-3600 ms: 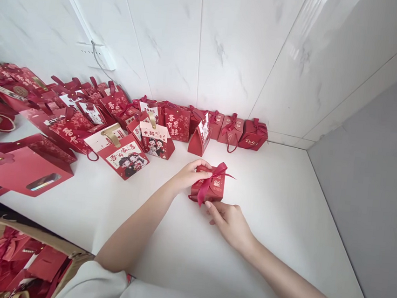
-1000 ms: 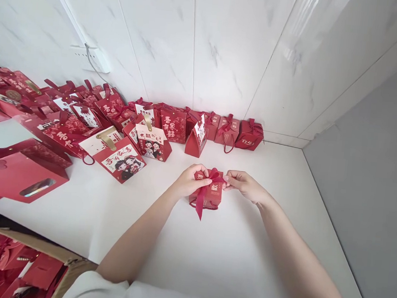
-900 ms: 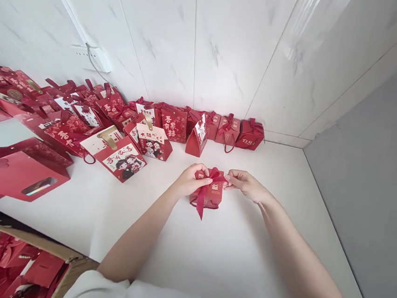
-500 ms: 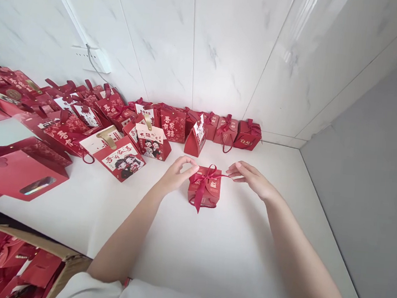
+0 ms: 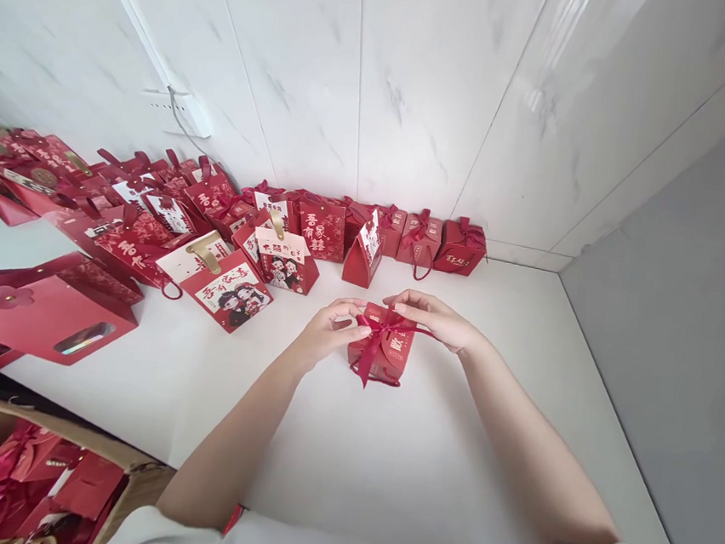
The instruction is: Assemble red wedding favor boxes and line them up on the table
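Note:
A small red gift box with gold lettering and a cord handle sits on the white table in front of me. A dark red ribbon is tied in a bow on its top, one tail hanging down the front and another stretching right. My left hand is closed at the bow's left side, thumb and fingers pinching the ribbon. From the right, my right hand reaches over the top of the box, its fingertips closed on the ribbon at the bow. The exact grip there is partly hidden by the fingers.
Several red boxes line the tiled wall, among them a ribboned box and a tent-shaped box. More gift boxes crowd the left, including a box with a cartoon couple. A cardboard carton of red packaging stands lower left. A grey panel borders the right.
My right hand has moved left onto the bow from beside the box. My left fingers have closed on the ribbon's left side. The view has shifted slightly.

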